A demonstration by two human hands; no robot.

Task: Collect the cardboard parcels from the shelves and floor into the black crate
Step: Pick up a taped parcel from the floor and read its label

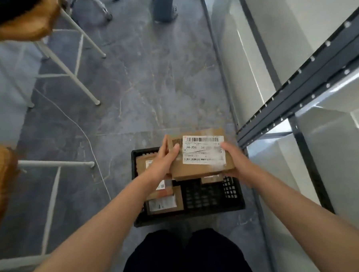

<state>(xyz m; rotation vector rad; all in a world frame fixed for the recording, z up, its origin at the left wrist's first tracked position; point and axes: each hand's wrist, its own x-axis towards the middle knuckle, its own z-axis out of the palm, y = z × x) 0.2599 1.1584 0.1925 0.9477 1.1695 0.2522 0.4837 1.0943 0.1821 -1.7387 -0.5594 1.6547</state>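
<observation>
I hold a flat cardboard parcel [199, 168] with a white barcode label above the black crate [211, 198]. My left hand [163, 161] grips its left edge, thumb on top. My right hand [236, 162] grips the right edge, fingers underneath. The crate stands on the grey floor just in front of my feet. Inside it, on the left side, lie other labelled cardboard parcels [165, 201]; the right side shows its bare grid bottom.
Dark metal shelving [301, 92] with pale shelf boards runs along the right. White-legged stools with wooden seats [71, 64] stand at the left, and a thin white cable [87, 136] trails across the floor. A person's leg [164, 7] is at the far top.
</observation>
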